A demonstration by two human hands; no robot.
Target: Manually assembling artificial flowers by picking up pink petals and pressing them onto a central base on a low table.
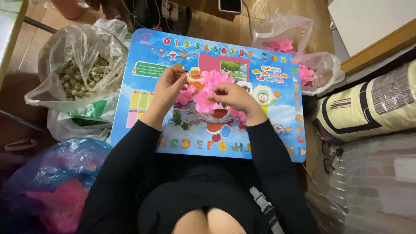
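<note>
The right hand [236,97] hides part of the pink flowers [208,93]; the phone [229,5] is cut off by the top edge.

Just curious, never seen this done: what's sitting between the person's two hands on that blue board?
A cluster of pink fabric flowers lies between the left hand and right hand, seen from the head view.

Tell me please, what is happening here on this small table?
A person in black sleeves works over a colourful cartoon-printed table. The left hand and right hand both hold pink artificial flowers above it. A clear bag of small pale pieces sits at the left, and a bag with more pink flowers at the right.
</note>
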